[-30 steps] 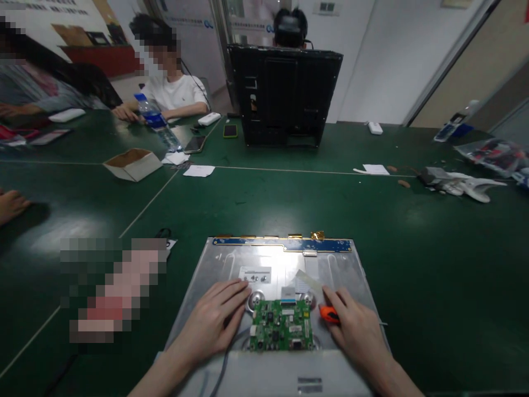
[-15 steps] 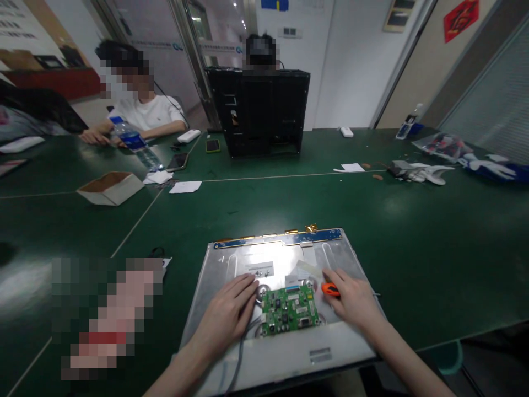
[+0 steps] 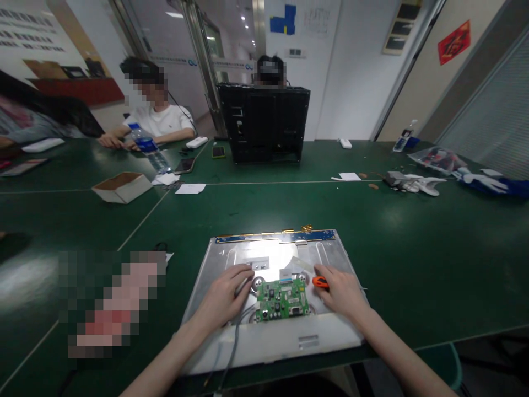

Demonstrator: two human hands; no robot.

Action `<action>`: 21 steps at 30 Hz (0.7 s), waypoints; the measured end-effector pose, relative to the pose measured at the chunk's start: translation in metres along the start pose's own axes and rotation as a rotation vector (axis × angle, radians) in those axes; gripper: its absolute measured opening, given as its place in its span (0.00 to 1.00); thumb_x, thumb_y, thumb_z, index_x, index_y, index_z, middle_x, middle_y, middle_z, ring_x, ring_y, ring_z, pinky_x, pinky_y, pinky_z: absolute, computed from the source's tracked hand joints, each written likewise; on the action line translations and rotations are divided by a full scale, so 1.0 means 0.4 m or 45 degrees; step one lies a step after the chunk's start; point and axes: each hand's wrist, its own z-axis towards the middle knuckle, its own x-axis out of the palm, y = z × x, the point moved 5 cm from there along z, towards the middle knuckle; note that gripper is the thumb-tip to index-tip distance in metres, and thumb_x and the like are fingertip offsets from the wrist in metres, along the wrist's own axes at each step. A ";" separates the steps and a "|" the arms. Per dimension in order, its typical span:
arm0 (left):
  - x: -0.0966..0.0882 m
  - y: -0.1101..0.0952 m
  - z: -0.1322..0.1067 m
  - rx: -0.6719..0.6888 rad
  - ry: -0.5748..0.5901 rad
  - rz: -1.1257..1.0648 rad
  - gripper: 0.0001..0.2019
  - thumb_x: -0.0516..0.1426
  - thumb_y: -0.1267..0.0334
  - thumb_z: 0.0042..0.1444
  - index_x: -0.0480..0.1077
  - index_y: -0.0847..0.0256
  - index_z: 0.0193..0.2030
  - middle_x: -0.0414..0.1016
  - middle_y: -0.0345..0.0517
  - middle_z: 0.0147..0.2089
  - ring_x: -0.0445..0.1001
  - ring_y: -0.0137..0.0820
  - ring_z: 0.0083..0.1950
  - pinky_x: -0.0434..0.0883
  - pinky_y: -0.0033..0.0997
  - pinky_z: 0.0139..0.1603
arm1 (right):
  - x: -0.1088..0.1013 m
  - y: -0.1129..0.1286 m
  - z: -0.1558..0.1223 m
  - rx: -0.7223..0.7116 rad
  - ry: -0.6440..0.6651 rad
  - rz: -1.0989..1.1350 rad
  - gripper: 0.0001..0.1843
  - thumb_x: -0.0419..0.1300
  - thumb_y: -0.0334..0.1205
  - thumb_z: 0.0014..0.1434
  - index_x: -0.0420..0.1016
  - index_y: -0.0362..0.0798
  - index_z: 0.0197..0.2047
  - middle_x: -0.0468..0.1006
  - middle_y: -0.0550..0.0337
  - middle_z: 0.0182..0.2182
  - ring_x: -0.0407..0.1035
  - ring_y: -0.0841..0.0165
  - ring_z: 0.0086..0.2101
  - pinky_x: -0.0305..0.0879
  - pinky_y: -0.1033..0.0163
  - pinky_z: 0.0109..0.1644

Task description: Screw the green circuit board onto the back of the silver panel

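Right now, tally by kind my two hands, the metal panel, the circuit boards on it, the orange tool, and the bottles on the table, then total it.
Hands: 2 (left hand, right hand)
Metal panel: 1
Circuit boards: 2 (green board, blue strip)
Orange tool: 1
Bottles: 2 (blue-capped bottle, far-right bottle)
Total: 8

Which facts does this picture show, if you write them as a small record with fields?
Left hand: over the display panel, left of the green circuit board; grip unclear
Right hand: holds an orange-handled tool, right of the board
Blue circuit strip: along the panel's far edge
Gray cable: crosses the panel's near edge
Table: green
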 end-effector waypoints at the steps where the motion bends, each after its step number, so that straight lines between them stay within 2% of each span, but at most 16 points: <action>1: -0.001 0.002 0.004 -0.020 0.010 -0.019 0.12 0.50 0.64 0.66 0.76 0.61 0.45 0.79 0.51 0.48 0.78 0.38 0.49 0.77 0.41 0.50 | -0.001 -0.002 0.003 -0.007 -0.014 0.024 0.18 0.58 0.38 0.61 0.72 0.47 0.54 0.79 0.47 0.49 0.76 0.57 0.42 0.63 0.59 0.42; 5: -0.014 0.023 0.023 -0.188 0.021 -0.088 0.11 0.50 0.62 0.65 0.74 0.61 0.41 0.79 0.49 0.41 0.78 0.38 0.41 0.75 0.39 0.43 | -0.021 -0.009 0.019 -0.047 -0.078 0.170 0.14 0.59 0.35 0.58 0.75 0.47 0.48 0.81 0.49 0.42 0.76 0.58 0.38 0.63 0.59 0.40; 8: -0.021 0.048 0.054 -0.300 0.036 -0.075 0.11 0.51 0.60 0.63 0.72 0.62 0.42 0.77 0.49 0.37 0.76 0.37 0.35 0.72 0.36 0.38 | -0.064 0.001 0.036 -0.105 -0.153 0.353 0.08 0.57 0.36 0.59 0.77 0.47 0.39 0.80 0.53 0.34 0.73 0.61 0.34 0.61 0.60 0.38; 10: -0.016 0.064 0.087 -0.319 0.102 -0.063 0.11 0.53 0.61 0.61 0.72 0.62 0.43 0.77 0.48 0.35 0.75 0.37 0.34 0.70 0.35 0.36 | -0.105 0.023 0.052 -0.164 -0.208 0.511 0.09 0.56 0.40 0.62 0.76 0.47 0.36 0.79 0.56 0.31 0.71 0.64 0.31 0.61 0.61 0.37; 14: 0.005 0.088 0.151 -0.286 0.184 -0.100 0.09 0.53 0.61 0.60 0.73 0.62 0.38 0.76 0.45 0.32 0.73 0.35 0.31 0.67 0.31 0.34 | -0.172 0.085 0.103 -0.244 -0.251 0.870 0.16 0.60 0.53 0.59 0.77 0.47 0.35 0.75 0.61 0.26 0.68 0.67 0.28 0.62 0.64 0.34; 18: 0.020 0.103 0.163 -0.267 0.168 -0.097 0.11 0.52 0.60 0.63 0.73 0.62 0.37 0.75 0.45 0.33 0.72 0.35 0.33 0.65 0.30 0.34 | -0.160 0.130 0.173 -0.232 -0.159 1.269 0.32 0.51 0.68 0.58 0.76 0.46 0.37 0.74 0.61 0.23 0.64 0.72 0.18 0.59 0.66 0.23; 21: 0.025 0.105 0.146 -0.220 0.183 -0.103 0.11 0.52 0.60 0.64 0.73 0.63 0.39 0.76 0.47 0.33 0.73 0.36 0.34 0.66 0.31 0.37 | -0.113 0.128 0.211 -0.176 -0.136 1.469 0.38 0.46 0.74 0.55 0.75 0.46 0.27 0.64 0.66 0.13 0.56 0.74 0.14 0.53 0.68 0.19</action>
